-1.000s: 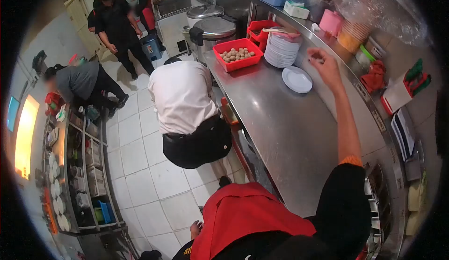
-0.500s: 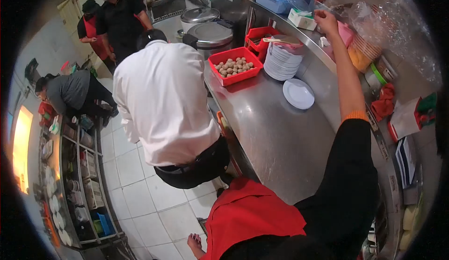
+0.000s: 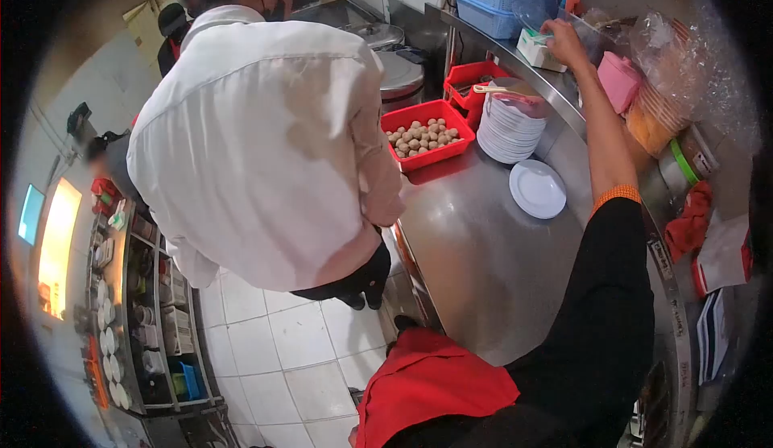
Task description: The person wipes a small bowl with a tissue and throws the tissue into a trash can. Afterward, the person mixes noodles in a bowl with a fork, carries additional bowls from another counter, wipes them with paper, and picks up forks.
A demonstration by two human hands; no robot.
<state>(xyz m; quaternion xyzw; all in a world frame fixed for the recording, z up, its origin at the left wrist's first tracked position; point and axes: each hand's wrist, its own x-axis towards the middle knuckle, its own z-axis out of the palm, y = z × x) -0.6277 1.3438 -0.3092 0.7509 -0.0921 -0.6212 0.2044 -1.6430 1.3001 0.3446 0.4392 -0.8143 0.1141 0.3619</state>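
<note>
1. Compared with the earlier frames, the right hand (image 3: pixel 566 44) has moved from open air near the plates up to the shelf (image 3: pixel 572 98), where it is now at the green-and-white box (image 3: pixel 539 53).
2. The person in the white shirt (image 3: pixel 258 150), bent low a second ago, is now more upright and fills much more of the view, hiding most of the people in the background.
3. The right arm stretches up and forward over the right side of the steel surface (image 3: pixel 475 263), its black sleeve ending in an orange cuff at the forearm. The wrist bends so that the fingers point left, onto the top of the box.
4. The thumb and fingers of the right hand are drawn close together at the green top; whether they are clamped on anything, I cannot tell.
5. Only a sliver of the left hand (image 3: pixel 353 437) shows at the bottom edge, beside the red apron (image 3: pixel 435 388), so its state cannot be told.
6. The box sits on the shelf, just below the blue baskets (image 3: pixel 493 13) in the view and left of the pink container (image 3: pixel 618 82).
7. Below the shelf, a single white plate (image 3: pixel 537 189) lies by the plate stack (image 3: pixel 510 132), with a red tray (image 3: pixel 433 155) of brown balls (image 3: pixel 420 136) to the left.
</note>
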